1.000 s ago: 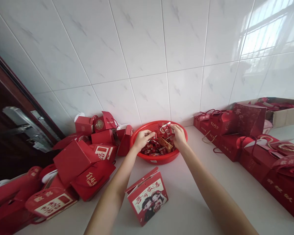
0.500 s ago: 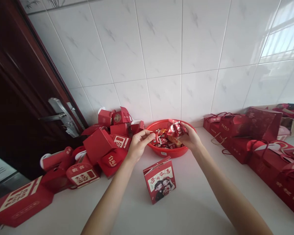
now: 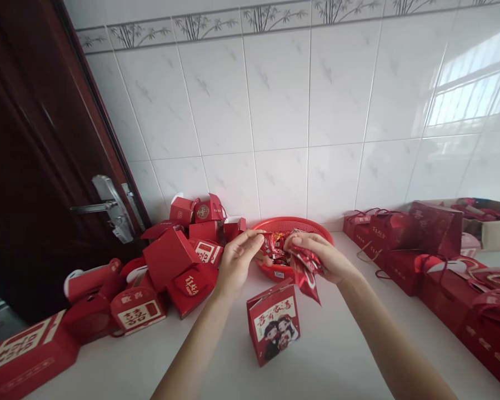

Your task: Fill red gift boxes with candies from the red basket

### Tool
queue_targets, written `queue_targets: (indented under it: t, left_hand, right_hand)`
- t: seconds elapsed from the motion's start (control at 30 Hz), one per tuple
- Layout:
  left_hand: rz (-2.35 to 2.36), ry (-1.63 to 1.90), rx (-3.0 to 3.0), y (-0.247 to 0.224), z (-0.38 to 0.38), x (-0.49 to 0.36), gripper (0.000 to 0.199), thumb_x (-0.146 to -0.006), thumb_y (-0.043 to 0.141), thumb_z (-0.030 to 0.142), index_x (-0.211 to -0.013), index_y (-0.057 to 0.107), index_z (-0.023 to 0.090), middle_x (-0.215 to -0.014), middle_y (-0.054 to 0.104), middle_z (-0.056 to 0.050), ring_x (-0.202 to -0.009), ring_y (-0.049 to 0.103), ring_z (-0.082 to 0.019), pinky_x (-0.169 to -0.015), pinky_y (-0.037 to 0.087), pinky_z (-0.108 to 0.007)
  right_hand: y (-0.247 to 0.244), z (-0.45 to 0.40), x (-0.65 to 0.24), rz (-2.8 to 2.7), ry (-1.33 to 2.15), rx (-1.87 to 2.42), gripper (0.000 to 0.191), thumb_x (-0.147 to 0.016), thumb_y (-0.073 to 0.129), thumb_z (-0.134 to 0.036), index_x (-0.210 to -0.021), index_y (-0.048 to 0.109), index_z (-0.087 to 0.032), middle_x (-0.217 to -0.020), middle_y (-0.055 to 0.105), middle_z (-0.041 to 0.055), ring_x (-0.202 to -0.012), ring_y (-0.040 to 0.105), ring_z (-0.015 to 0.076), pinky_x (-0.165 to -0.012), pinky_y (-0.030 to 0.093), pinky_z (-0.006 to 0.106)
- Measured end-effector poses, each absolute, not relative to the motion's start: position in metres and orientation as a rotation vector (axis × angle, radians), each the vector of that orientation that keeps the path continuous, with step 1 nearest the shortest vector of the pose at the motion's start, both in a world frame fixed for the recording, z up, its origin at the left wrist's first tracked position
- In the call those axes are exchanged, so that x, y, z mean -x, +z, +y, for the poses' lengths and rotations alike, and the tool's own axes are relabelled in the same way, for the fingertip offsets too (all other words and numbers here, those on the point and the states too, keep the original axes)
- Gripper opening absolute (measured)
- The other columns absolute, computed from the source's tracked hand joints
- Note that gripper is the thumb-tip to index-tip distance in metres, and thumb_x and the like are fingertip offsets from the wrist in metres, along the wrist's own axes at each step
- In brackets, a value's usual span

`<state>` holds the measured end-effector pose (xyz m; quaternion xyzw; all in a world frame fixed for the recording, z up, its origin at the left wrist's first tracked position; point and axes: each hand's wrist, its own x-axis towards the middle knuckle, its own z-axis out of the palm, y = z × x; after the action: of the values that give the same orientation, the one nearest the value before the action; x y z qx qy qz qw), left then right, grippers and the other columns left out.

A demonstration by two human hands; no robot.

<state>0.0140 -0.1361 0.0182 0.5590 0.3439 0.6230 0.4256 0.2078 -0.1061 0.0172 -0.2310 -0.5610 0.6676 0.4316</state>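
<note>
A red plastic basket [image 3: 312, 226] with wrapped candies stands against the tiled wall. My left hand [image 3: 238, 261] is closed at the basket's left front, pinching a small red-wrapped candy [image 3: 268, 242] between thumb and fingers. Over the basket's right front, my right hand [image 3: 320, 256] grips shiny red candy packets [image 3: 306, 272], one hanging down past the rim. In front of the basket a red gift box [image 3: 274, 328] with a cartoon couple stands upright on the white table [image 3: 233, 366]. Neither hand touches that box.
Several red boxes [image 3: 170, 258] are heaped at the left, near a dark door [image 3: 37, 139] with a metal handle. More red boxes with cords [image 3: 404, 269] line the right side. A cardboard carton [image 3: 498, 234] stands at the far right.
My right hand has drawn the red packets up and toward me, over the basket's front rim. The view has tilted up a little. My left hand keeps its pinch.
</note>
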Motion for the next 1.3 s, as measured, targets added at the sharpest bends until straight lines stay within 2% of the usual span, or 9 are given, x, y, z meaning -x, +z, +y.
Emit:
queue_targets:
  t: [0.17, 0.27, 0.37, 0.53, 0.6, 0.7, 1.0, 1.2, 1.3]
  left_hand:
    - [0.585, 1.491, -1.445, 0.016, -0.135, -0.013, 0.016, -0.081, 0.068, 0.035, -0.086, 0.068, 0.020, -0.107, 0.072, -0.007, -0.092, 0.069, -0.023, -0.078, 0.055, -0.032]
    - [0.553, 1.490, -1.566, 0.012, -0.135, -0.008, 0.008, -0.082, 0.061, 0.024, -0.081, 0.069, 0.020, -0.118, 0.070, -0.007, -0.110, 0.064, -0.025, -0.090, 0.052, -0.034]
    - [0.576, 1.481, -1.708, 0.010, -0.136, -0.002, 0.011, -0.083, 0.058, 0.022, -0.083, 0.069, 0.021, -0.125, 0.068, -0.007, -0.119, 0.060, -0.028, -0.100, 0.048, -0.040]
    - [0.587, 1.491, -1.829, 0.013, -0.146, -0.004, 0.014, -0.085, 0.068, 0.029, -0.096, 0.072, 0.021, -0.128, 0.067, -0.009, -0.124, 0.058, -0.029, -0.105, 0.047, -0.042]
    - [0.621, 1.532, -1.816, 0.015, -0.151, -0.008, 0.021, -0.085, 0.071, 0.026, -0.105, 0.071, 0.022, -0.129, 0.067, -0.009, -0.125, 0.059, -0.028, -0.105, 0.049, -0.041]
    - [0.646, 1.577, -1.771, 0.015, -0.156, -0.013, 0.033, -0.085, 0.072, 0.022, -0.118, 0.066, 0.023, -0.136, 0.063, -0.010, -0.125, 0.060, -0.027, -0.104, 0.052, -0.039]
    - [0.733, 1.570, -1.700, 0.019, -0.159, -0.014, 0.030, -0.088, 0.069, 0.026, -0.118, 0.067, 0.019, -0.133, 0.065, -0.011, -0.126, 0.060, -0.028, -0.104, 0.053, -0.039]
    - [0.707, 1.529, -1.694, 0.022, -0.159, -0.013, 0.028, -0.088, 0.068, 0.027, -0.116, 0.069, 0.020, -0.128, 0.068, -0.010, -0.123, 0.062, -0.028, -0.105, 0.052, -0.040]
    - [0.722, 1.525, -1.705, 0.023, -0.158, -0.011, 0.028, -0.084, 0.072, 0.025, -0.111, 0.070, 0.020, -0.119, 0.073, -0.009, -0.115, 0.067, -0.027, -0.100, 0.055, -0.039]
  right_hand:
    - [0.015, -0.119, -0.195, -1.506, 1.760, 0.512, 0.037, -0.075, 0.076, -0.053, -0.076, 0.068, -0.016, -0.051, 0.058, -0.0032, -0.039, 0.046, 0.0083, -0.038, 0.034, 0.019]
    - [0.011, -0.120, -0.189, -1.453, 1.759, 0.478, 0.036, -0.076, 0.076, -0.052, -0.077, 0.069, -0.017, -0.051, 0.057, -0.0046, -0.040, 0.043, 0.0068, -0.039, 0.032, 0.018]
    - [0.008, -0.120, -0.187, -1.419, 1.733, 0.465, 0.034, -0.077, 0.076, -0.051, -0.084, 0.072, -0.018, -0.058, 0.061, -0.0040, -0.046, 0.046, 0.0064, -0.044, 0.035, 0.017]
    - [0.002, -0.122, -0.184, -1.509, 1.614, 0.410, 0.029, -0.084, 0.071, -0.046, -0.100, 0.075, -0.021, -0.084, 0.070, -0.0003, -0.073, 0.062, 0.0115, -0.069, 0.049, 0.021]
    - [0.001, -0.122, -0.182, -1.533, 1.558, 0.390, 0.027, -0.086, 0.070, -0.045, -0.103, 0.075, -0.023, -0.090, 0.071, 0.0003, -0.084, 0.065, 0.0143, -0.080, 0.050, 0.024]
    - [0.002, -0.123, -0.181, -1.552, 1.509, 0.399, 0.027, -0.087, 0.069, -0.045, -0.102, 0.075, -0.024, -0.091, 0.072, 0.0009, -0.089, 0.066, 0.0163, -0.085, 0.050, 0.027]
    - [0.003, -0.123, -0.183, -1.633, 1.495, 0.455, 0.035, -0.089, 0.066, -0.048, -0.109, 0.073, -0.021, -0.091, 0.071, 0.0031, -0.087, 0.065, 0.0182, -0.082, 0.051, 0.029]
    - [0.006, -0.123, -0.188, -1.555, 1.457, 0.489, 0.028, -0.088, 0.067, -0.047, -0.093, 0.071, -0.020, -0.079, 0.065, 0.0002, -0.074, 0.059, 0.0141, -0.070, 0.048, 0.024]
    - [0.011, -0.123, -0.192, -1.532, 1.449, 0.514, 0.030, -0.087, 0.068, -0.049, -0.083, 0.066, -0.019, -0.069, 0.058, -0.0020, -0.063, 0.053, 0.0113, -0.059, 0.043, 0.022]
